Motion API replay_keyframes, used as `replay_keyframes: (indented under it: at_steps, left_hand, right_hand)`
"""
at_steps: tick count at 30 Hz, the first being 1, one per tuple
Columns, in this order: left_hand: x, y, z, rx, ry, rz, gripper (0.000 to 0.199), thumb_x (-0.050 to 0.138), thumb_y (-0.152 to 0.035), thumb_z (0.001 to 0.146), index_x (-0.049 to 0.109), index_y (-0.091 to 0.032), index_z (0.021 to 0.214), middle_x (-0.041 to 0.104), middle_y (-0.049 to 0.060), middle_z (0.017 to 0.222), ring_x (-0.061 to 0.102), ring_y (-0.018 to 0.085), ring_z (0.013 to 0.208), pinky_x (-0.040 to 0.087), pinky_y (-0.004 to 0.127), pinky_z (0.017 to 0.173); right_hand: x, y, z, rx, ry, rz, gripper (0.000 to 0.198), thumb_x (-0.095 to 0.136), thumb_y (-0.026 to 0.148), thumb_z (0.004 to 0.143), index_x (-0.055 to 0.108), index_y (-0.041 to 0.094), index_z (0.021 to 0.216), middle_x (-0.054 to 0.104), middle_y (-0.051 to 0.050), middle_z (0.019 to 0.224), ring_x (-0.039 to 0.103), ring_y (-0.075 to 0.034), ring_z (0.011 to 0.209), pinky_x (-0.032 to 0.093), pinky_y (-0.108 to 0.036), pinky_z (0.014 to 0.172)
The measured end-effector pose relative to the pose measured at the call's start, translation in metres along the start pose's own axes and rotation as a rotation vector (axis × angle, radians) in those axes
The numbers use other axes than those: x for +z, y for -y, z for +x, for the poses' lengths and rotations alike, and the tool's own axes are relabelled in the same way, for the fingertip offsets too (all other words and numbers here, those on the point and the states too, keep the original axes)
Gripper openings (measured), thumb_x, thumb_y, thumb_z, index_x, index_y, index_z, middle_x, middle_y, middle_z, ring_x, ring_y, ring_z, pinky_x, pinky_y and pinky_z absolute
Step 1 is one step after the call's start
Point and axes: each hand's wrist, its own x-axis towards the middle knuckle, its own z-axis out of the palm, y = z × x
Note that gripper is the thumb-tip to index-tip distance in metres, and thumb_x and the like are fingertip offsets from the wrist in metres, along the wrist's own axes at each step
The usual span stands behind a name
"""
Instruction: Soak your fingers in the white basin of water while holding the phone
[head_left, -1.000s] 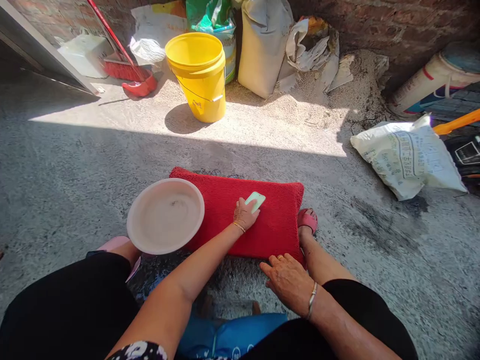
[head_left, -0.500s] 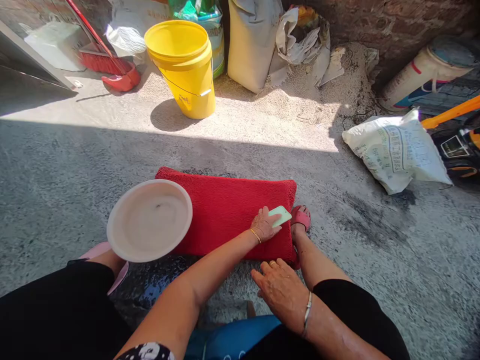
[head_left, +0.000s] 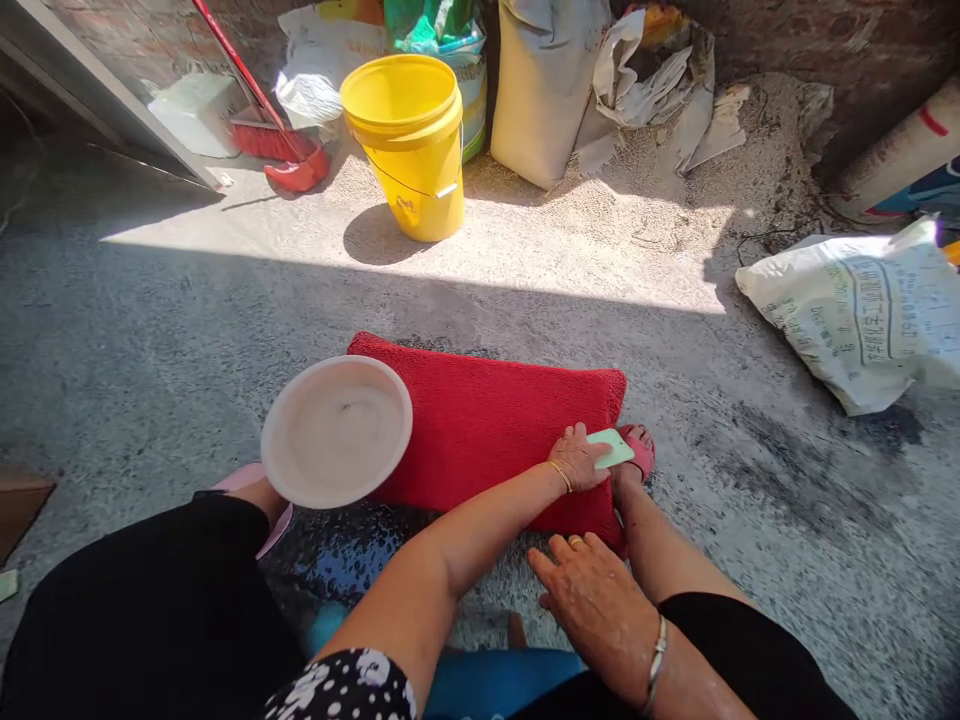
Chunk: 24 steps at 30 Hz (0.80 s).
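A red plush mat (head_left: 487, 410) lies on the wet concrete between my feet. My left hand (head_left: 579, 460) is closed on a pale green scrub brush (head_left: 611, 448) and presses it against the mat's right end. The brush is flat with a small hole at its tip; its bristles are hidden underneath. Below it, my right hand (head_left: 596, 590) hovers near my right knee with fingers loosely apart and nothing in them. A pale plastic basin (head_left: 337, 430) of cloudy water rests over the mat's left end.
A yellow bucket (head_left: 424, 190) stands in the sunlight beyond the mat. Behind it are a full sack (head_left: 547, 90), a red broom (head_left: 262, 135) and a dustpan (head_left: 300, 172). A white printed bag (head_left: 862, 305) lies on the right. My pink slippers flank the mat.
The view has turned left, so everything sits farther right. My left hand has slid the brush toward the mat's right edge. My right hand stays near my knee.
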Motion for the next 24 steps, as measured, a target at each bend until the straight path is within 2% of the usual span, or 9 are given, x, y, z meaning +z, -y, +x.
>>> replay_keyframes:
  at_steps: [3, 7, 9, 11, 13, 17, 19, 21, 24]
  left_hand:
    - [-0.018, 0.028, -0.027, -0.102, -0.155, -0.034, 0.051, 0.061, -0.053, 0.079, 0.06, -0.037, 0.128, 0.048, 0.008, 0.116, 0.049, 0.025, 0.104, 0.044, 0.038, 0.091]
    - [-0.079, 0.103, -0.055, -0.633, -0.5, -0.015, 0.053, 0.055, -0.045, 0.085, 0.055, -0.029, 0.135, 0.048, 0.012, 0.116, 0.049, 0.027, 0.105, 0.041, 0.04, 0.093]
    - [-0.097, 0.129, -0.06, -0.833, -0.572, -0.002, 0.055, 0.054, -0.043, 0.085, 0.051, -0.026, 0.138, 0.047, 0.014, 0.118, 0.05, 0.029, 0.105, 0.041, 0.04, 0.091]
    - [-0.095, 0.134, -0.062, -0.907, -0.565, 0.019, 0.056, 0.053, -0.042, 0.086, 0.049, -0.026, 0.14, 0.046, 0.016, 0.12, 0.05, 0.03, 0.106, 0.042, 0.041, 0.089]
    - [-0.073, 0.122, -0.068, -0.805, -0.472, 0.057, 0.056, 0.053, -0.041, 0.086, 0.049, -0.028, 0.14, 0.046, 0.015, 0.122, 0.049, 0.031, 0.108, 0.043, 0.04, 0.088]
    - [-0.011, 0.08, -0.104, -0.225, -0.037, 0.094, 0.056, 0.063, -0.043, 0.079, 0.054, -0.037, 0.134, 0.046, 0.01, 0.121, 0.049, 0.028, 0.106, 0.046, 0.038, 0.083]
    - [0.003, 0.07, -0.128, -0.023, 0.096, 0.072, 0.054, 0.065, -0.046, 0.077, 0.057, -0.039, 0.131, 0.048, 0.008, 0.116, 0.05, 0.025, 0.101, 0.046, 0.037, 0.083]
    - [-0.004, 0.075, -0.148, -0.041, 0.02, 0.057, 0.053, 0.063, -0.048, 0.079, 0.057, -0.038, 0.131, 0.049, 0.007, 0.114, 0.049, 0.025, 0.101, 0.045, 0.037, 0.087]
    - [-0.034, 0.1, -0.165, -0.39, -0.258, 0.078, 0.051, 0.057, -0.046, 0.085, 0.055, -0.033, 0.134, 0.049, 0.01, 0.114, 0.048, 0.026, 0.102, 0.044, 0.039, 0.09]
  right_hand:
    - [-0.002, -0.002, 0.0, 0.005, 0.02, -0.003, 0.033, 0.06, 0.025, 0.088, 0.063, 0.025, 0.121, 0.067, -0.01, 0.11, 0.063, -0.025, 0.101, 0.041, -0.038, 0.089]
    - [-0.012, 0.001, 0.002, 0.006, 0.073, -0.015, 0.03, 0.058, 0.025, 0.089, 0.063, 0.024, 0.119, 0.067, -0.01, 0.107, 0.063, -0.025, 0.101, 0.04, -0.037, 0.087]
    - [-0.016, 0.004, 0.004, -0.005, 0.089, -0.012, 0.028, 0.057, 0.025, 0.09, 0.064, 0.023, 0.117, 0.067, -0.01, 0.106, 0.063, -0.025, 0.1, 0.04, -0.036, 0.086]
    - [-0.017, 0.006, 0.007, -0.023, 0.098, -0.008, 0.028, 0.057, 0.026, 0.089, 0.064, 0.022, 0.116, 0.067, -0.011, 0.106, 0.063, -0.026, 0.1, 0.04, -0.036, 0.085]
    - [-0.015, 0.005, 0.011, -0.035, 0.096, -0.008, 0.028, 0.057, 0.027, 0.089, 0.064, 0.021, 0.116, 0.067, -0.012, 0.107, 0.063, -0.027, 0.101, 0.04, -0.037, 0.085]
    - [-0.01, 0.0, 0.017, -0.028, 0.098, -0.03, 0.031, 0.055, 0.028, 0.09, 0.062, 0.019, 0.119, 0.066, -0.014, 0.111, 0.063, -0.029, 0.104, 0.041, -0.038, 0.086]
    - [-0.01, -0.002, 0.019, -0.022, 0.099, -0.038, 0.032, 0.055, 0.029, 0.09, 0.062, 0.018, 0.12, 0.067, -0.014, 0.111, 0.063, -0.028, 0.104, 0.042, -0.038, 0.086]
    - [-0.011, -0.003, 0.02, -0.016, 0.091, -0.045, 0.031, 0.055, 0.028, 0.09, 0.062, 0.019, 0.118, 0.067, -0.014, 0.11, 0.063, -0.027, 0.104, 0.042, -0.037, 0.087]
    - [-0.014, -0.002, 0.021, -0.012, 0.089, -0.056, 0.029, 0.054, 0.028, 0.09, 0.062, 0.018, 0.117, 0.068, -0.013, 0.109, 0.064, -0.026, 0.103, 0.043, -0.036, 0.087]
